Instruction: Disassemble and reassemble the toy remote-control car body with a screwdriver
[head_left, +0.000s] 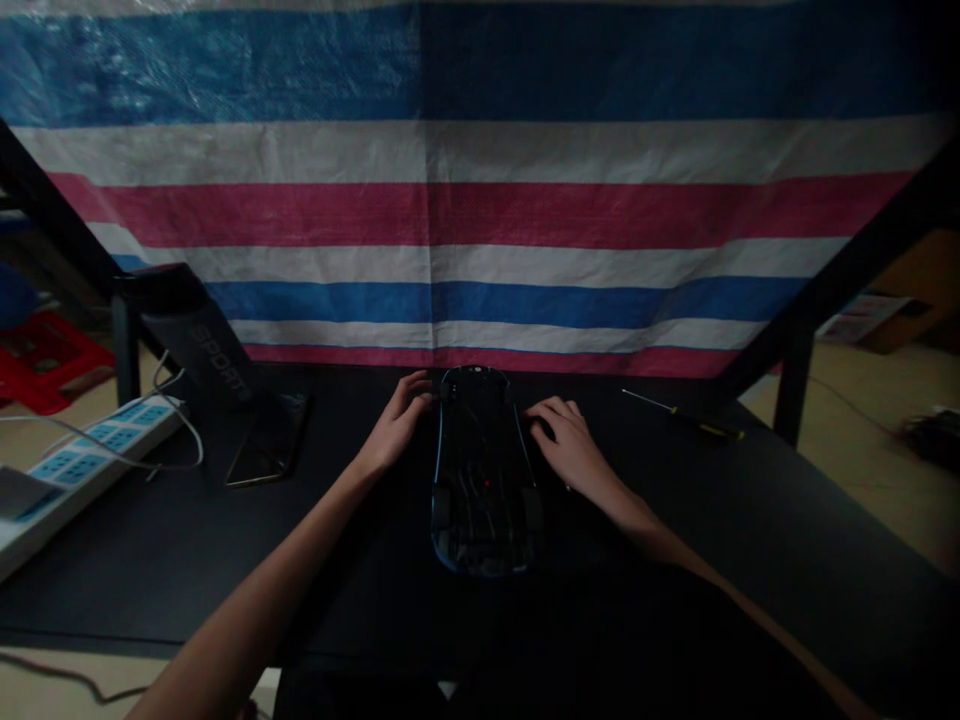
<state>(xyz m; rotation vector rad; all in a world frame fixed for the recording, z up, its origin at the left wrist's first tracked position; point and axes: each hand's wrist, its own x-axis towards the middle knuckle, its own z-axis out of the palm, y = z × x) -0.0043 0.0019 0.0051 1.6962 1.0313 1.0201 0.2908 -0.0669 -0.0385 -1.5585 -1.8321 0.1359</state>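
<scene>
A toy car [480, 450] lies upside down on the dark table, wheels and black underside facing up, with a small red dot on the underside. A blue edge runs along its body. My left hand [397, 425] rests by the car's front left side, fingers apart and slightly bent, fingertips close to the wheel; contact is unclear. On the other side, my right hand [564, 432] rests on the table with loosely curved fingers, fingertips close to the car's edge. Neither hand grips anything. A screwdriver [684, 415] with a black and yellow handle lies right of my right hand.
A white power strip [97, 465] with blue sockets and a cable lies at the left. Beside it are a dark bottle marked SPORT [202, 335] and a phone [268, 440]. A striped sheet [480, 215] hangs behind the table [360, 600]. Dark frame bars slant at both sides.
</scene>
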